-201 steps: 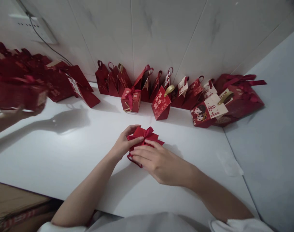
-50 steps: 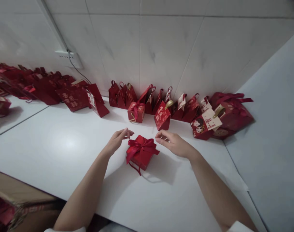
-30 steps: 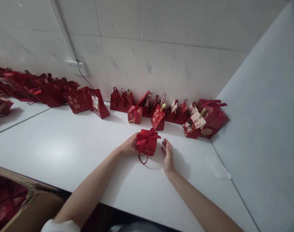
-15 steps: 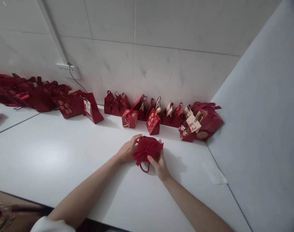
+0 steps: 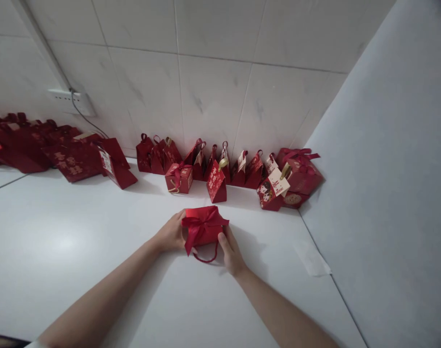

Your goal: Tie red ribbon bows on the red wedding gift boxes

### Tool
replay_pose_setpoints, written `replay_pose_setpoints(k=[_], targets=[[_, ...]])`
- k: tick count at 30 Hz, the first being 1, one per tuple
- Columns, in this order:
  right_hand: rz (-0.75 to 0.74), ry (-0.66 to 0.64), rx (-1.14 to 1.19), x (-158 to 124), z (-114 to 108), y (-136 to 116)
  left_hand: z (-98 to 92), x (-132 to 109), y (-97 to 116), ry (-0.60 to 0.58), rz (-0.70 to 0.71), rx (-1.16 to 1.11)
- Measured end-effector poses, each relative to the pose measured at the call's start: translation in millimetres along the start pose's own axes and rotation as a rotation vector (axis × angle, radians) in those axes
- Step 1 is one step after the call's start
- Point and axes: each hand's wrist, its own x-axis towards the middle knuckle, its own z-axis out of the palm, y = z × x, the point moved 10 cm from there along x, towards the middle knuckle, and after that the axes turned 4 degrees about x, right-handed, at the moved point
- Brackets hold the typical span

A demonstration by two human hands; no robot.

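Observation:
A small red gift box (image 5: 210, 234) with a ribbon bow on its top lies between my hands, over the white table. My left hand (image 5: 173, 231) grips its left side, the fingers partly hidden behind the box. On the right side, my right hand (image 5: 231, 249) holds it with the thumb at the near right corner and the other fingers behind. A dark red cord handle (image 5: 206, 261) loops out at the near side of the box.
Several small red gift boxes (image 5: 251, 174) stand in a row along the tiled wall. Larger red gift bags (image 5: 75, 159) crowd the left. A socket strip (image 5: 71, 102) with a cable is on the wall. A white panel (image 5: 379, 169) borders the right, near a paper slip (image 5: 312, 258).
The box has turned a little between my hands, so its bow and lit top face show more. Everything has shifted left in the view as the camera moved. Both hands keep their hold.

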Motion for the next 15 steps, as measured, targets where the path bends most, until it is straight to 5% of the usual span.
replay_pose_setpoints(k=[7,15], targets=[[-0.044,-0.076,0.106,-0.6,12.4,-15.0,1.1,0.9,-3.1,0.0,-0.015,-0.008],[0.005,-0.046,0.063,5.2,15.3,9.0,11.9,-0.7,6.8,-0.077,0.012,-0.094]])
